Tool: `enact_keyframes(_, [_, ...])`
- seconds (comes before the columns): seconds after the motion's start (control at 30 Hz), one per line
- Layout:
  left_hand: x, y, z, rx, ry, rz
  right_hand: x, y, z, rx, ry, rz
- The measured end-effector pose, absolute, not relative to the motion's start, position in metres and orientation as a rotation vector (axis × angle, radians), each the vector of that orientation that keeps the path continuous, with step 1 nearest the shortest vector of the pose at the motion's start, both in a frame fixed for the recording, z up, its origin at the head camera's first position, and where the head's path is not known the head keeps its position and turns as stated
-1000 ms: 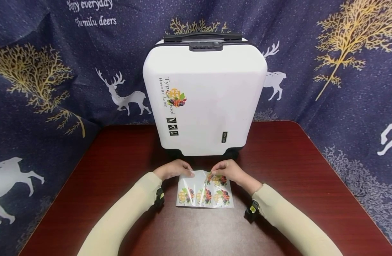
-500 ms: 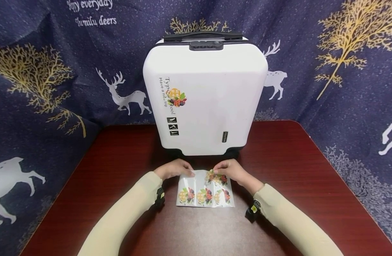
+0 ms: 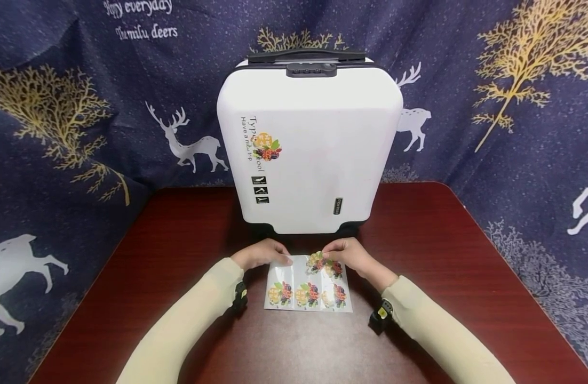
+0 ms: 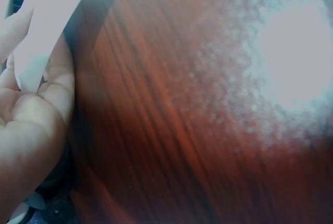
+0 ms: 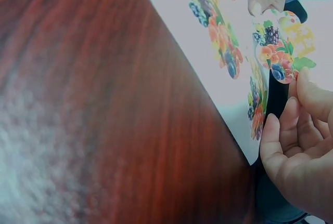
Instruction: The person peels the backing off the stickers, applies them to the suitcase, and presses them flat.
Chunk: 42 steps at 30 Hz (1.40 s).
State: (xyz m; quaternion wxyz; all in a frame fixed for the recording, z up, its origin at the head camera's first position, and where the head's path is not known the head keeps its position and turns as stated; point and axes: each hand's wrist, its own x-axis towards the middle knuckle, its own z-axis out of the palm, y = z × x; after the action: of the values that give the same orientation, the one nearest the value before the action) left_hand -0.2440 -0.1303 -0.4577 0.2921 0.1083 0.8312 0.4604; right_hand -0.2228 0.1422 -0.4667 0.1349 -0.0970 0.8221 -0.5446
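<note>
We note the right hand [image 3: 350, 255] in a pinch: thumb and finger are together on the rim of a fruit sticker [image 3: 316, 262], with no visible gap apart from the sticker's own thickness. The right wrist view puts the hold at the sticker's leaf-green edge, so nearly the whole printed face stands out beyond the fingertips, toward the left hand [image 3: 264, 254]. The remaining right fingers curl loosely below and look to be free of it.

The sticker stands tilted above the far edge of a white sheet [image 3: 281, 273]; we cannot tell whether its lower rim touches the sheet. The left hand grips that sheet at its far left corner, thumb on the upper face; in the left wrist view the corner reaches in toward the palm.

We count three fruit prints along the sheet's near edge and one at upper right, just beside the right hand. Behind both hands, a white suitcase [image 3: 318, 160] stands upright on the red-brown table [image 3: 399, 229].
</note>
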Motion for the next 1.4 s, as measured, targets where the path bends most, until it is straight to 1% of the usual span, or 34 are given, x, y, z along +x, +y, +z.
enact_keyframes(0.33, [-0.243,-0.132,-0.46,0.26,2.197,1.251,-0.221,0.142,-0.462,-0.349,2.408,-1.606])
enact_keyframes(0.5, [-0.241,-0.132,-0.458,0.26,2.188,1.259,-0.222,0.145,-0.449,-0.357,2.403,-1.663])
enact_keyframes(0.73, [-0.241,-0.128,-0.455,0.273,2.189,1.249,-0.218,0.147,-0.426,-0.303,2.335,-1.86])
enact_keyframes(1.4, [-0.243,-0.128,-0.457,0.267,2.219,1.212,-0.204,0.141,-0.388,-0.273,2.365,-2.031])
